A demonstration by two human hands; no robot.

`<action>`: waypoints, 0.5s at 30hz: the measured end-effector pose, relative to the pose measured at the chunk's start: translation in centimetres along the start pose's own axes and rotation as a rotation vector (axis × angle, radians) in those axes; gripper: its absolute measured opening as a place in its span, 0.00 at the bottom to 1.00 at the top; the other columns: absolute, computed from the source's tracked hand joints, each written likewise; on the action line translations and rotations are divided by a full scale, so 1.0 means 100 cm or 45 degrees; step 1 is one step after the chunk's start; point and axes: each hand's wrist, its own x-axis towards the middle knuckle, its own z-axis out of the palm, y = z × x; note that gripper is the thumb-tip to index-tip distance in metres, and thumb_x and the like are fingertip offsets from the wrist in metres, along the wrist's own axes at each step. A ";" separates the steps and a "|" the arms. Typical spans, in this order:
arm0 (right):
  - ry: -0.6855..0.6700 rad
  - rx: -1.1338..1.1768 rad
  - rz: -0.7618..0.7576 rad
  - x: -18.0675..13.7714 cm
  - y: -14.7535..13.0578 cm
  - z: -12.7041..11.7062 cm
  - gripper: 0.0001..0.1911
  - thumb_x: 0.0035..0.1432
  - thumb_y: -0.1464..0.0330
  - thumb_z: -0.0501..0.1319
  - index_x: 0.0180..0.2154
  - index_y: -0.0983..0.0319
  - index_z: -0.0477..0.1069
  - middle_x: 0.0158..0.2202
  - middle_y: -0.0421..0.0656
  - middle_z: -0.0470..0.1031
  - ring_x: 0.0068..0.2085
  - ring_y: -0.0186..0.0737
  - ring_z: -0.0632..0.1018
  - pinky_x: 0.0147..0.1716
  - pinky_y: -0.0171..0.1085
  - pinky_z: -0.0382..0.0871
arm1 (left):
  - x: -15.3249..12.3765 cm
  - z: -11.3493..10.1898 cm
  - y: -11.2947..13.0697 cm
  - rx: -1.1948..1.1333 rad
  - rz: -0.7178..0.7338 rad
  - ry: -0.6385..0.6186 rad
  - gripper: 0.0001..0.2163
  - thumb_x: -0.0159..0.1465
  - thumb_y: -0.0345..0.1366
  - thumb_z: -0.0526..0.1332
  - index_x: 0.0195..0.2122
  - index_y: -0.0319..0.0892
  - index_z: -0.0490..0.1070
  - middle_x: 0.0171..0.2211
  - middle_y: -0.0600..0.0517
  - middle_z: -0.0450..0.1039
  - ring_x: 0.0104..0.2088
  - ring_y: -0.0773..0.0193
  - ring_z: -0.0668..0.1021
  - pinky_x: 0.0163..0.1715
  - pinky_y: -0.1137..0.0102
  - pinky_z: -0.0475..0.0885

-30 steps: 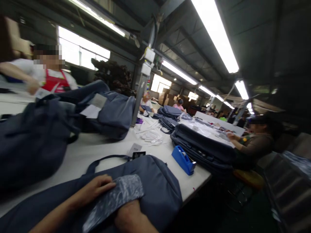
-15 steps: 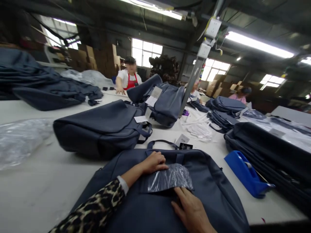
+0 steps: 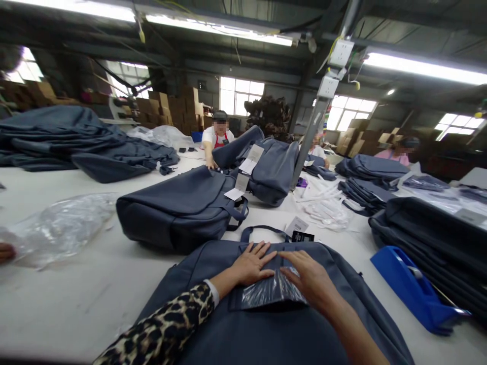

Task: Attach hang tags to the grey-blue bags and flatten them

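Observation:
A large dark blue bag (image 3: 213, 324) lies in front of me, its top handle (image 3: 266, 228) pointing away. On the bag is a clear plastic piece (image 3: 262, 294), shiny and slightly bulged, with a dark gap along its near edge. My left hand (image 3: 253, 263) rests on the bag at the plastic's upper left, fingers spread. Over its right part lies my right hand (image 3: 306, 276), fingers stretched toward the left fingertips; neither hand grips anything. By the handle are a white tag (image 3: 297, 226) and a black tag (image 3: 303, 236).
Another blue bag (image 3: 178, 213) lies beyond on the left. A blue tape dispenser (image 3: 416, 291) stands right, beside stacked bags (image 3: 437, 243). A clear plastic bag (image 3: 68, 228) lies left, with another person's hand (image 3: 6, 252) at its edge. A co-worker (image 3: 216, 137) leans over the table's far side.
My right hand has come out from the plastic's near edge and moved up over it. My left fingers have spread flat. The view has shifted, and a hand has appeared at the left edge.

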 end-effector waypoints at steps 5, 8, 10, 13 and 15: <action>-0.263 -0.002 0.106 0.072 0.070 0.024 0.26 0.60 0.64 0.62 0.60 0.60 0.67 0.61 0.51 0.69 0.61 0.52 0.69 0.59 0.49 0.63 | -0.005 -0.005 0.005 -0.084 -0.026 0.101 0.32 0.68 0.58 0.51 0.69 0.51 0.51 0.72 0.46 0.45 0.71 0.50 0.50 0.68 0.47 0.44; -0.437 -0.026 0.121 0.097 0.093 0.040 0.28 0.55 0.59 0.66 0.56 0.61 0.71 0.56 0.53 0.74 0.56 0.56 0.74 0.55 0.49 0.66 | -0.006 -0.005 0.004 -0.151 -0.042 0.156 0.32 0.68 0.57 0.53 0.69 0.48 0.53 0.70 0.45 0.50 0.70 0.51 0.53 0.69 0.49 0.45; -0.514 -0.057 0.137 0.109 0.098 0.045 0.31 0.50 0.55 0.68 0.54 0.62 0.73 0.55 0.55 0.74 0.56 0.61 0.73 0.54 0.53 0.66 | -0.006 -0.004 0.002 -0.178 -0.031 0.180 0.33 0.67 0.58 0.55 0.68 0.47 0.54 0.70 0.44 0.52 0.70 0.51 0.54 0.69 0.50 0.46; -0.609 -0.075 0.154 0.121 0.099 0.047 0.38 0.43 0.52 0.71 0.53 0.63 0.73 0.56 0.57 0.73 0.57 0.64 0.72 0.55 0.55 0.65 | -0.007 -0.003 0.002 -0.202 -0.028 0.200 0.35 0.65 0.57 0.58 0.68 0.46 0.55 0.70 0.43 0.51 0.70 0.51 0.55 0.69 0.50 0.46; -0.657 -0.062 0.159 0.126 0.098 0.046 0.43 0.38 0.51 0.73 0.56 0.63 0.71 0.58 0.57 0.71 0.58 0.63 0.72 0.55 0.52 0.66 | -0.008 -0.004 0.005 -0.223 -0.038 0.218 0.35 0.64 0.56 0.60 0.67 0.46 0.55 0.70 0.43 0.51 0.70 0.51 0.54 0.69 0.51 0.45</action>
